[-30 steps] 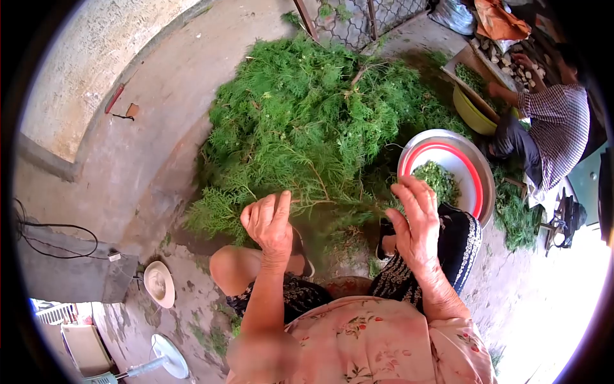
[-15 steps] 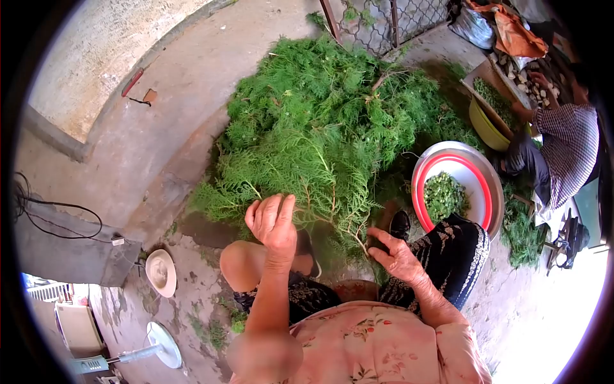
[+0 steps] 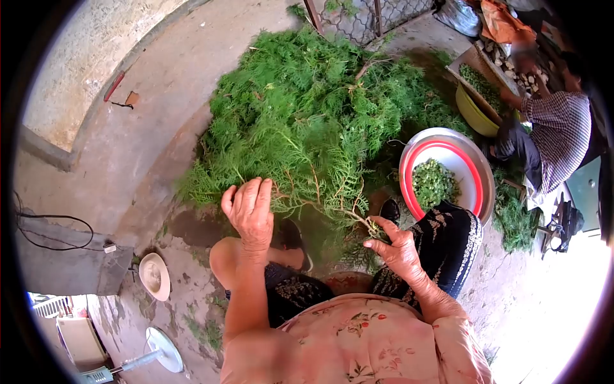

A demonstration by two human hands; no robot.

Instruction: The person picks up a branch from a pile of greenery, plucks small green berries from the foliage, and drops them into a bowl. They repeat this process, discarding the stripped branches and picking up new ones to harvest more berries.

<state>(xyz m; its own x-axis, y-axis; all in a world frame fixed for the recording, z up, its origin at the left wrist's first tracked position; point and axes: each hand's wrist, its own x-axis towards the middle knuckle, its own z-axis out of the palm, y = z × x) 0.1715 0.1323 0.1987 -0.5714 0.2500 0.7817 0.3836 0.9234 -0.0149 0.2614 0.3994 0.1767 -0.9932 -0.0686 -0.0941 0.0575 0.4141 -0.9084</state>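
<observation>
A leafy evergreen branch stretches between my hands, its thin brown stem bare toward the right. My right hand pinches the stem's cut end between thumb and fingers, where small green bits show. My left hand is closed at the branch's left side, its fingers bent over the twigs; the fingertips are partly hidden. Just beyond both hands lies a large heap of green branches. Right of the heap, a red-rimmed white basin sits inside a metal bowl and holds small green pieces.
At the right, another person sits by a yellow-green basin and a tray of green pieces. A straw hat and a pale fan lie to the left. A metal gate stands behind the heap.
The branch's stem has come up and turned more level between my hands. My right hand has closed further around its end; the whole view has shifted slightly.
</observation>
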